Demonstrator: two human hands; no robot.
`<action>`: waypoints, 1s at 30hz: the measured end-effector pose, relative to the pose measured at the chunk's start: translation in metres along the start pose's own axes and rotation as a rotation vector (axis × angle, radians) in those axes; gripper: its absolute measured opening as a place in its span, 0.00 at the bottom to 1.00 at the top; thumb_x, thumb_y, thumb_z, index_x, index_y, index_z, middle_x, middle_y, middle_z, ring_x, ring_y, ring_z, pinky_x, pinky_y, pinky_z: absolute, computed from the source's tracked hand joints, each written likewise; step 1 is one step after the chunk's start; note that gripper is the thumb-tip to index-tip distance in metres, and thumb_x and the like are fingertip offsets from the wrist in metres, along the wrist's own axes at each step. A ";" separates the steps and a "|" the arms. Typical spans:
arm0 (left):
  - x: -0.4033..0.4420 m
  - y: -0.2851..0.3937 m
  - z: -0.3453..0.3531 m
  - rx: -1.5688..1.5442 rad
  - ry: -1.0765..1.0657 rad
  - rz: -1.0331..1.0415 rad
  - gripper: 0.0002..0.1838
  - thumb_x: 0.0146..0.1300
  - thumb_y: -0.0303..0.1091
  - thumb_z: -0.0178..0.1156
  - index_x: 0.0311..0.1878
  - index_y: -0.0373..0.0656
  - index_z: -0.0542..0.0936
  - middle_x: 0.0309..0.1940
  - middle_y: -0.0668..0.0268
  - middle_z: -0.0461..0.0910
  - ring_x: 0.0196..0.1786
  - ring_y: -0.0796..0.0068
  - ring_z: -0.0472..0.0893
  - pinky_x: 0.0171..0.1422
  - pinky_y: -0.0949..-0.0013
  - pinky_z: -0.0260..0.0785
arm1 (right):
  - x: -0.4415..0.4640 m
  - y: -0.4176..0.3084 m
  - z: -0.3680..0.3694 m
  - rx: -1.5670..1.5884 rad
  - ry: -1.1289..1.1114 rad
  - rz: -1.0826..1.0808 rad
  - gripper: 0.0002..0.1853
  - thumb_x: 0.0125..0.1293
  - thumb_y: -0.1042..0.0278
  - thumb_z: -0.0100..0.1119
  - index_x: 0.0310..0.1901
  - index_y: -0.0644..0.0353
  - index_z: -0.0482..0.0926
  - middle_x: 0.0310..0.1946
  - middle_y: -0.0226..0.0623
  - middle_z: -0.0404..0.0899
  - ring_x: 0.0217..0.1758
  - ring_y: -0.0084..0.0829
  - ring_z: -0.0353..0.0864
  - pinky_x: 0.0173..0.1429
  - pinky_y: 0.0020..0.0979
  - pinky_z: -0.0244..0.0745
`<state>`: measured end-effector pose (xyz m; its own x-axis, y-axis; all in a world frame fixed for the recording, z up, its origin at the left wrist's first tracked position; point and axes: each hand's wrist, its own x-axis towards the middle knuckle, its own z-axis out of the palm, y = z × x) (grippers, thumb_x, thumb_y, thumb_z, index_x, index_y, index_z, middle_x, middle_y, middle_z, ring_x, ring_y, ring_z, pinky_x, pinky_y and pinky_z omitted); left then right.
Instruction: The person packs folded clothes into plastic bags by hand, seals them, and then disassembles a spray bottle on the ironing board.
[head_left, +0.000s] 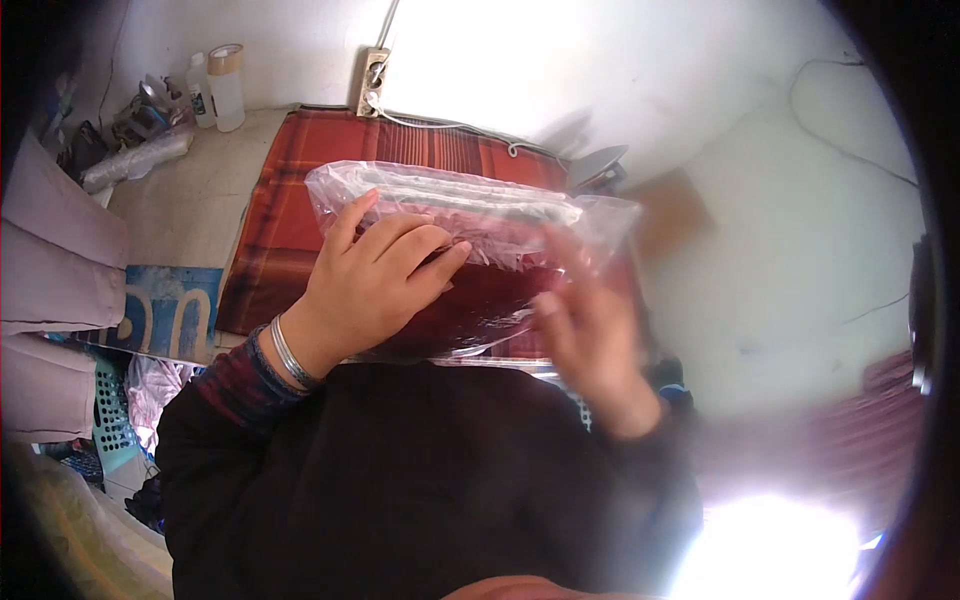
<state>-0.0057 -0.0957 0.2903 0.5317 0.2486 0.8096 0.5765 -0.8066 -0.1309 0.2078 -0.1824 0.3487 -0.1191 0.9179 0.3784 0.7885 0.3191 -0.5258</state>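
Note:
A clear plastic bag (520,225) lies in front of me with dark red, glossy-looking contents (455,305) inside. Its upper part is crinkled and shows several whitish fold lines. My left hand (375,270) rests on the bag's left part, its fingers spread and slightly bent, the tips touching the plastic. A silver bracelet (288,352) circles that wrist. At the bag's right side is my right hand (595,335), smeared by motion. Its fingers are too blurred to show whether they touch or hold the plastic.
Beneath the bag is a red plaid cloth (275,245) on the table. A power strip (372,80) with a white cable stands against the wall. Two bottles, one white (200,90) and one clear with a brown top (226,90), stand back left. A teal basket (112,410) sits low left.

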 end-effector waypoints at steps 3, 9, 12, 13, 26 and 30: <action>0.000 0.001 -0.002 0.007 -0.001 0.001 0.21 0.51 0.42 0.67 0.51 0.53 0.81 0.44 0.75 0.77 0.51 0.75 0.77 0.68 0.50 0.57 | -0.005 0.006 0.035 -0.201 -0.120 -0.109 0.35 0.65 0.58 0.59 0.72 0.51 0.57 0.19 0.42 0.78 0.21 0.42 0.80 0.28 0.40 0.74; 0.001 0.001 -0.009 -0.069 -0.064 -0.026 0.21 0.50 0.47 0.68 0.48 0.53 0.81 0.46 0.75 0.75 0.52 0.76 0.76 0.69 0.50 0.53 | -0.026 0.043 0.038 -0.268 -0.023 -0.008 0.43 0.60 0.56 0.63 0.74 0.49 0.52 0.19 0.40 0.77 0.21 0.44 0.79 0.28 0.42 0.74; 0.001 0.002 -0.010 -0.073 -0.077 -0.036 0.22 0.55 0.48 0.64 0.50 0.50 0.81 0.45 0.72 0.77 0.52 0.71 0.77 0.71 0.49 0.51 | -0.038 0.054 0.030 -0.135 0.071 -0.033 0.42 0.58 0.61 0.65 0.73 0.51 0.57 0.18 0.37 0.76 0.20 0.40 0.78 0.27 0.39 0.73; 0.002 0.002 -0.011 -0.069 -0.072 -0.042 0.21 0.56 0.49 0.63 0.50 0.50 0.82 0.46 0.72 0.77 0.52 0.71 0.77 0.71 0.49 0.50 | -0.038 0.054 0.030 -0.140 0.141 -0.114 0.40 0.57 0.64 0.66 0.71 0.54 0.61 0.17 0.35 0.75 0.19 0.37 0.76 0.26 0.36 0.72; 0.054 0.047 -0.008 -0.076 -0.122 -0.037 0.26 0.57 0.51 0.62 0.55 0.45 0.79 0.54 0.67 0.76 0.58 0.68 0.75 0.72 0.46 0.51 | -0.003 0.093 -0.024 0.111 0.571 0.028 0.28 0.55 0.71 0.67 0.59 0.62 0.72 0.20 0.31 0.79 0.24 0.22 0.78 0.31 0.26 0.73; 0.085 0.063 0.011 -0.152 -0.205 -0.086 0.31 0.57 0.49 0.62 0.60 0.39 0.73 0.59 0.58 0.73 0.63 0.59 0.72 0.69 0.45 0.58 | 0.031 0.100 -0.046 0.297 0.243 0.177 0.34 0.57 0.72 0.64 0.66 0.61 0.63 0.22 0.31 0.78 0.26 0.19 0.77 0.34 0.22 0.72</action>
<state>0.0830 -0.1192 0.3444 0.6081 0.4105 0.6795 0.5336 -0.8451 0.0329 0.3109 -0.1330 0.3425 0.1769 0.8936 0.4126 0.5719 0.2479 -0.7820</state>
